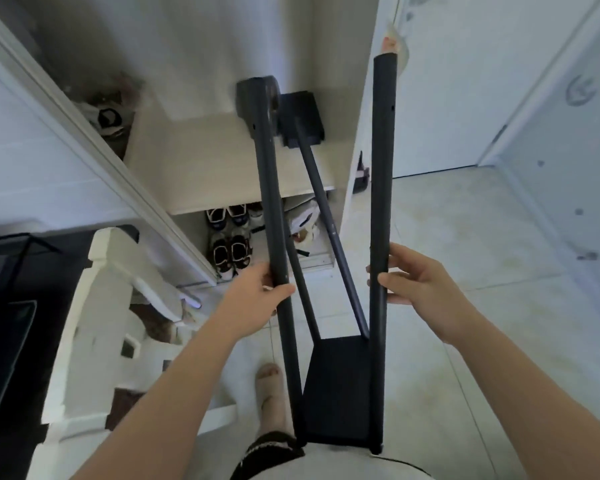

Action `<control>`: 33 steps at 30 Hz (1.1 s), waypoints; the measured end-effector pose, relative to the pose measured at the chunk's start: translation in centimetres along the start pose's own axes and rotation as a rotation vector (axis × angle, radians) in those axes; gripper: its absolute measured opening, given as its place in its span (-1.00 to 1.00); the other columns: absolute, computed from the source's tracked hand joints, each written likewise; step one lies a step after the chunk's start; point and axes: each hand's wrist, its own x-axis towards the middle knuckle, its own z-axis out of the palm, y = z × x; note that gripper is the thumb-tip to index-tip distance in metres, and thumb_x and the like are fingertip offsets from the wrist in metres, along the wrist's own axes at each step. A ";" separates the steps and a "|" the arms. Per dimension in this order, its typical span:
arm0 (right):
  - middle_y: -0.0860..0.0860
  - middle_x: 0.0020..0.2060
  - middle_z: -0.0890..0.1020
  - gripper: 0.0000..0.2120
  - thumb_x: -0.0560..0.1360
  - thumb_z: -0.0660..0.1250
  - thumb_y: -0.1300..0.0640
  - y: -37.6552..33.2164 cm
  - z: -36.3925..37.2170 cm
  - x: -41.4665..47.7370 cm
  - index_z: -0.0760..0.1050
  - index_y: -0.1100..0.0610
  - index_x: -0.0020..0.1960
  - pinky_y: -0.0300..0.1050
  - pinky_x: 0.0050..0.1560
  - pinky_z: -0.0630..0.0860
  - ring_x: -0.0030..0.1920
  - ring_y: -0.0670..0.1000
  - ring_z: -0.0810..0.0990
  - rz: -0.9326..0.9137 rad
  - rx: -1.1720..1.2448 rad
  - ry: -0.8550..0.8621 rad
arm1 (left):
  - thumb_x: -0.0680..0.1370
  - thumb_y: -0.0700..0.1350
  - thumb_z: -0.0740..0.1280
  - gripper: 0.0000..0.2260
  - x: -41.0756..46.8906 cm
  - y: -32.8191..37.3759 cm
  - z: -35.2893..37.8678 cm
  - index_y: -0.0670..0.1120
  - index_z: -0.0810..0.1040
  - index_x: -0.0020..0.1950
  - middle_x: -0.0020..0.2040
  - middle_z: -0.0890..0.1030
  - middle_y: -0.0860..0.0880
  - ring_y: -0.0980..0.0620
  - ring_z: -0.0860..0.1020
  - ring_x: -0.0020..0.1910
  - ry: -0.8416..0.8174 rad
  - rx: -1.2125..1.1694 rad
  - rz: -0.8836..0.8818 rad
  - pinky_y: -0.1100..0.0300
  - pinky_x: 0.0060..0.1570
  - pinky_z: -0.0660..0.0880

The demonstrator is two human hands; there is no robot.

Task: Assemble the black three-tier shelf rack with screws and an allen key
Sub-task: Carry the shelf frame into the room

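Observation:
The partly built black rack stands on the tiled floor in front of me. One black shelf panel (336,389) sits low between several upright black poles. My left hand (257,296) grips the near left pole (274,216) around its middle. My right hand (416,282) grips the near right pole (381,202) at about the same height. Two thinner-looking far poles (329,223) rise behind. The poles splay outward toward their free top ends. No screws or allen key are visible.
An open white cabinet (194,161) with a sliding door holds several pairs of shoes (229,237) straight ahead. White foam packaging (94,323) lies at left beside a dark object. A pale door (568,133) is at right. My foot (272,393) stands by the rack base.

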 end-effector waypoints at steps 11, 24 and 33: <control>0.06 0.05 0.68 -0.46 0.58 0.32 0.41 4.7 -10.8 -14.7 0.65 -0.25 0.16 -0.11 0.00 0.66 0.10 0.18 0.67 0.051 0.053 0.317 | 0.55 -0.08 0.43 -0.86 -2.0 4.8 16.4 0.07 0.52 0.05 -0.05 0.65 0.02 0.03 0.65 -0.05 -0.336 0.104 0.109 0.10 -0.14 0.64; 0.09 0.04 0.68 -0.53 0.52 0.42 0.40 6.8 -14.0 -23.7 0.59 -0.03 0.31 -0.05 -0.03 0.68 0.00 0.07 0.71 0.026 0.143 0.705 | 0.59 -0.11 0.37 -0.67 -2.1 12.5 27.0 0.01 0.45 0.35 0.14 0.62 -0.01 0.01 0.61 0.05 -0.505 0.183 0.324 0.11 -0.01 0.59; 0.12 0.06 0.63 -0.55 0.47 0.49 0.36 7.7 -13.7 -22.6 0.59 0.01 0.28 0.10 0.03 0.69 0.01 0.16 0.71 0.017 0.205 0.870 | 0.62 0.09 0.30 -0.58 -5.2 20.3 30.5 0.06 0.44 0.47 0.29 0.59 0.14 0.25 0.53 0.21 -0.729 0.153 0.632 0.25 0.18 0.48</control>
